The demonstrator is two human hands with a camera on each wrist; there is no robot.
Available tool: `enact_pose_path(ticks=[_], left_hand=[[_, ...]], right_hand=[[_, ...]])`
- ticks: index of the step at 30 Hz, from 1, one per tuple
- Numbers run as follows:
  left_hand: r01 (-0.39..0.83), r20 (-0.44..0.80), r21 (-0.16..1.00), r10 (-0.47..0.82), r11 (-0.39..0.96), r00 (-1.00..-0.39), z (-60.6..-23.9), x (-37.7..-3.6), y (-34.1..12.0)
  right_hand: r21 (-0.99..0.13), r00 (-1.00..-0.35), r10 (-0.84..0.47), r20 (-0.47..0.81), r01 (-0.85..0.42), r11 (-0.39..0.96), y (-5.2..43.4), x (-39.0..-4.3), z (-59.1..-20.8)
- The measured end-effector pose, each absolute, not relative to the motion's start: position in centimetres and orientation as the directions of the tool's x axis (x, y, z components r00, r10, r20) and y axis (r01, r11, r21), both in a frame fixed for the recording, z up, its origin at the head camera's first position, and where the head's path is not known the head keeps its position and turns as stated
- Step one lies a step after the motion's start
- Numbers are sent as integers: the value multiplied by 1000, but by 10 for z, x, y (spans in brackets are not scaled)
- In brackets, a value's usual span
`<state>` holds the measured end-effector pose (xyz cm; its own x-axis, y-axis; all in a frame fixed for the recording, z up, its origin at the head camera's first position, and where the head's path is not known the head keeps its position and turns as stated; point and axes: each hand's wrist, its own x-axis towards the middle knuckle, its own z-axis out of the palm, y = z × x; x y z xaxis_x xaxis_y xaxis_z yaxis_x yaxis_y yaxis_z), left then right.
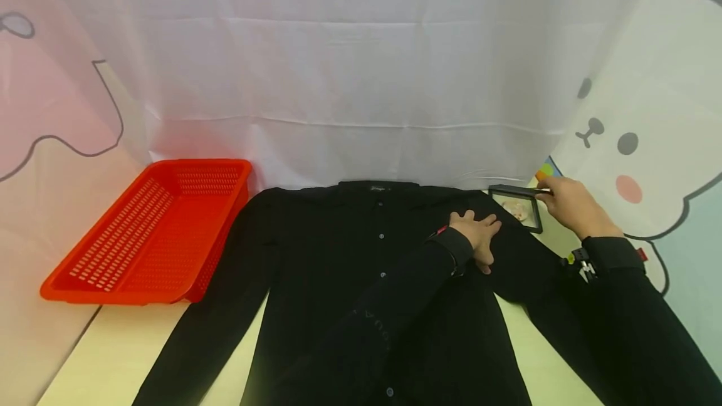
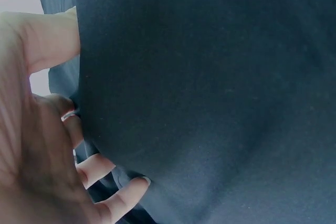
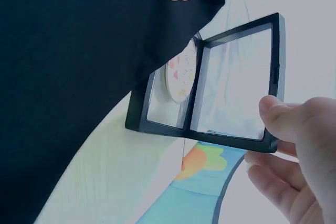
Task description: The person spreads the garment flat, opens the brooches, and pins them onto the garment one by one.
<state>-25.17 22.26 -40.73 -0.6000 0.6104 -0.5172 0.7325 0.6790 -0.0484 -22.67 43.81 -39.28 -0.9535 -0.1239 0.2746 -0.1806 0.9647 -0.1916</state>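
Note:
A black button-up shirt (image 1: pixel 333 237) is spread front side up on the table. My left hand (image 1: pixel 476 234) rests on the shirt's right-hand side with its fingers spread; in the left wrist view its fingertips touch the dark cloth. At the shirt's right shoulder, my right hand (image 1: pixel 578 208) pinches the raised clear lid of a hinged, black-rimmed display case (image 3: pixel 194 87) between thumb and fingers. Inside the case's lower half sits a pale round item with pink marks (image 3: pixel 181 74). The shirt covers one corner of the case.
To the left, a red perforated plastic basket (image 1: pixel 220 255) stands against the shirt's sleeve. A white cloth backdrop (image 1: pixel 338 80) rises behind the pale table (image 1: pixel 130 343). Printed cartoon cloth (image 1: pixel 671 143) hangs at the right, close to my right hand.

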Motion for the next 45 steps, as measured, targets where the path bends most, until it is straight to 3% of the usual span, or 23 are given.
enact_pose_path(ticks=[5,13,23,30,38,45], left_hand=[[715,-513,-68,591,696,-623,-402,-245,223],[689,-507,-76,567,720,-649,-398,-241,223],[703,-509,-49,588,709,-629,-410,-248,215],[758,-354,68,726,649,-589,-441,-251,203],[806,-113,126,816,578,-567,-430,-248,129],[720,-5,228,740,655,-672,-411,-248,44]], right_hand=[[-226,-933,-35,359,-124,966,441,-228,-398],[-244,-929,8,370,-89,966,439,-230,-393],[-284,-925,106,365,-2,959,435,-237,-396],[-334,-924,189,333,72,940,437,-233,-396],[-342,-925,148,351,20,940,426,-223,-392],[-318,-994,-4,106,-38,947,421,-203,-388]])
